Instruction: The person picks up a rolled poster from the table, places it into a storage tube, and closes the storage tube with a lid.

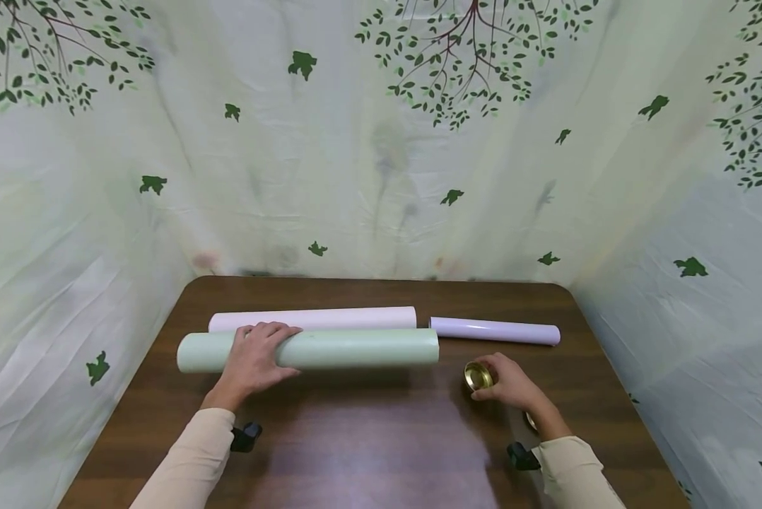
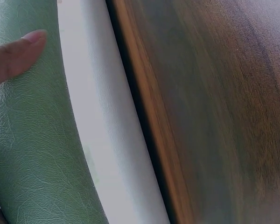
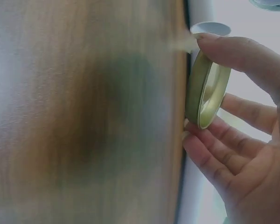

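My left hand grips a long pale green roll, fingers over its top and thumb along the near side. In the left wrist view the thumb lies against the roll's grained surface. Behind it lies a white roll, partly covered by the green one and my fingers. My right hand pinches a shallow round gold tin by its rim, its hollow side facing left. In the right wrist view the tin sits between thumb and fingertips, above the table.
A thinner lilac roll lies at the back right of the brown wooden table. Part of another shiny round thing shows beside my right wrist. A leaf-patterned cloth hangs around the table's back and sides.
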Demonstrator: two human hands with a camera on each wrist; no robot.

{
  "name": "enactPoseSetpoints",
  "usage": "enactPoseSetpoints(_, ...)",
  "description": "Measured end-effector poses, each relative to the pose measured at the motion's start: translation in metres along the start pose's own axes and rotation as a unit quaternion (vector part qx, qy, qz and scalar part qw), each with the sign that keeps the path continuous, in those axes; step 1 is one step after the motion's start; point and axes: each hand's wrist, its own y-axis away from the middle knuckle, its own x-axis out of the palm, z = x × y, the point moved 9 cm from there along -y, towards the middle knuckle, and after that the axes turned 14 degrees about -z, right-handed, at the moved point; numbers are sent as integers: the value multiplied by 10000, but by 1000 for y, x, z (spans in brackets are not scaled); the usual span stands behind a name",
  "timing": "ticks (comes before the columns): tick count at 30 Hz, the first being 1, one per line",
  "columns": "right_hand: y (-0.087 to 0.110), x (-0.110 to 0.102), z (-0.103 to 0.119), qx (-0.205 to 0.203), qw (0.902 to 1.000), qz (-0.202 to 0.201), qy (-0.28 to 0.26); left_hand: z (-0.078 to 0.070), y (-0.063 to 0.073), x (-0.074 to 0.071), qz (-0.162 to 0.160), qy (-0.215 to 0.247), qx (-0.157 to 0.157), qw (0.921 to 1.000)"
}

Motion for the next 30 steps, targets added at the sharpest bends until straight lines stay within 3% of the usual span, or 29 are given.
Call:
enactPoseSetpoints(10, -10, -1, 13, -62, 9995, 182, -263, 1, 0, -1, -105, 83, 39, 9999)
enactPoseSetpoints(19, -24, -1, 23, 114, 9960, 36, -883, 2, -1, 1, -78, 116, 24, 9999)
enactPoseSetpoints(30, -32, -5, 44, 179, 9920, 34, -1252, 1, -1, 1, -62, 89, 66, 9999)
